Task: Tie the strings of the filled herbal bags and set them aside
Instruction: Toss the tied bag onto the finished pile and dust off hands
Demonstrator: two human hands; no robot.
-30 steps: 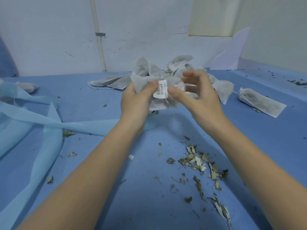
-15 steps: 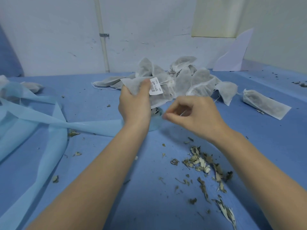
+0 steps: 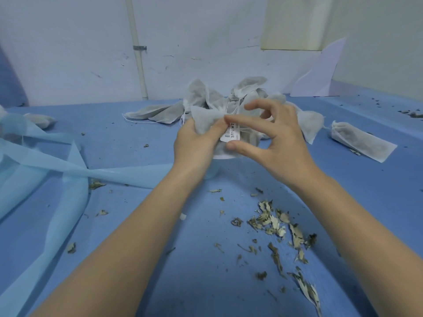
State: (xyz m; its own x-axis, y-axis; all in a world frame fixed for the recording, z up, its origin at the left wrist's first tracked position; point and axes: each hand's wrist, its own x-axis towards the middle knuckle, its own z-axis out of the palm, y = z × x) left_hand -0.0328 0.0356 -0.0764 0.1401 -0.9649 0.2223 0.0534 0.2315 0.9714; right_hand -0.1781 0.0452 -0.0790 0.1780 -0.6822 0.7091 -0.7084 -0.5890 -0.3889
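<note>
A filled herbal bag (image 3: 207, 121) is gripped in the left hand (image 3: 194, 145) above the bench (image 3: 137, 138), just before the bag pile (image 3: 206, 97). The right hand (image 3: 279, 143) is held at the label (image 3: 231, 135), fingers (image 3: 246, 124) spread, thumb and forefinger apart. Loose leaves (image 3: 274, 223) are scattered nearer the front.

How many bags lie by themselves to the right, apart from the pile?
1: a lone bag flat on the blue table, right of the pile. Others may be hidden.

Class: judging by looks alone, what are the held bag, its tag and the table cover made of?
Bag: thin non-woven fabric, probably; matte, greyish, dark filling shows through.
Tag: likely paper; flat white, printed barcode.
Table cover: seemingly non-woven cloth; matte blue, soft folds.
</note>
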